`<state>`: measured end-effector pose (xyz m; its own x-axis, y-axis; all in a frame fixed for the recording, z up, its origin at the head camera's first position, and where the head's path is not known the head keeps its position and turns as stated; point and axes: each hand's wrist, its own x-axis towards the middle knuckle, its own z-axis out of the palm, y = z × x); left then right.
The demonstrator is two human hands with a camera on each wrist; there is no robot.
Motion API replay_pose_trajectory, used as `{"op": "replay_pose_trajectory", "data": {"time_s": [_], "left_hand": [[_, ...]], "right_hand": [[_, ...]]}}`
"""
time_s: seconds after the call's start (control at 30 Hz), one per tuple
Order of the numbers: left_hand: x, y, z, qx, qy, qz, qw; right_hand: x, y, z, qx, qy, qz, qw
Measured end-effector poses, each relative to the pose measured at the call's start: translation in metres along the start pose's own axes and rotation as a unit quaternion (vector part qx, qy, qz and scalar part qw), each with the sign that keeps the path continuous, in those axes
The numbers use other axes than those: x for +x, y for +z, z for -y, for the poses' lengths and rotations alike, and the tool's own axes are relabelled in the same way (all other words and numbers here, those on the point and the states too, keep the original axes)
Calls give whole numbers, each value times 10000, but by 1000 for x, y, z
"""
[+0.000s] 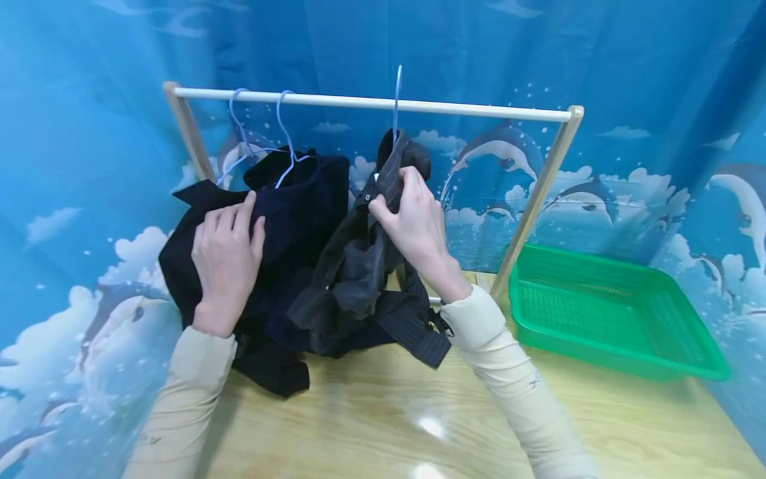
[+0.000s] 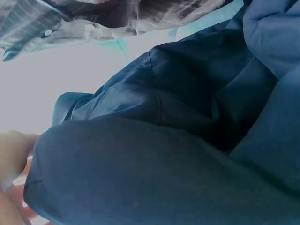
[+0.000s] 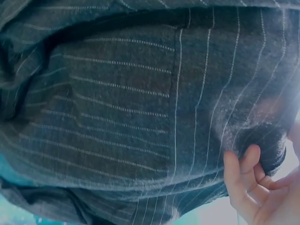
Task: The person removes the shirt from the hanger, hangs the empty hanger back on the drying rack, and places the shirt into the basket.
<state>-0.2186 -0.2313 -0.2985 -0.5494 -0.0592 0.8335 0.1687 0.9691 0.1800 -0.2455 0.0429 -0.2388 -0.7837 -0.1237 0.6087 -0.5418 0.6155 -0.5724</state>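
Note:
A black shirt with thin pale stripes [image 1: 359,273] hangs at mid-rail from a light blue hanger [image 1: 397,93]. My right hand [image 1: 415,223] pinches this shirt near its collar and button front; in the right wrist view, the curled fingers [image 3: 233,173] are at the striped cloth [image 3: 122,93]. Left of it, dark navy garments [image 1: 299,213] hang bunched from two more blue hangers [image 1: 283,116]. Across the front of these dark garments rests my left hand [image 1: 227,256], its fingers fairly straight. Smooth navy cloth [image 2: 122,168] fills most of the left wrist view, hiding part of that hand.
A white rail [image 1: 479,110] between wooden posts [image 1: 532,206] carries the hangers, on a light wood table [image 1: 359,419]. To the right of the rack lies a green plastic basket [image 1: 598,362]. Blue dolphin-print curtain [image 1: 646,86] surrounds the table.

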Motion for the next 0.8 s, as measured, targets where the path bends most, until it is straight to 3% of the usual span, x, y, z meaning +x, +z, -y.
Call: {"op": "replay_pose_trajectory", "data": {"time_s": [0.8], "left_hand": [[-4, 3, 0, -89, -25, 36, 10000]], "right_hand": [[-58, -54, -78, -429, -552, 395, 9968]]}}
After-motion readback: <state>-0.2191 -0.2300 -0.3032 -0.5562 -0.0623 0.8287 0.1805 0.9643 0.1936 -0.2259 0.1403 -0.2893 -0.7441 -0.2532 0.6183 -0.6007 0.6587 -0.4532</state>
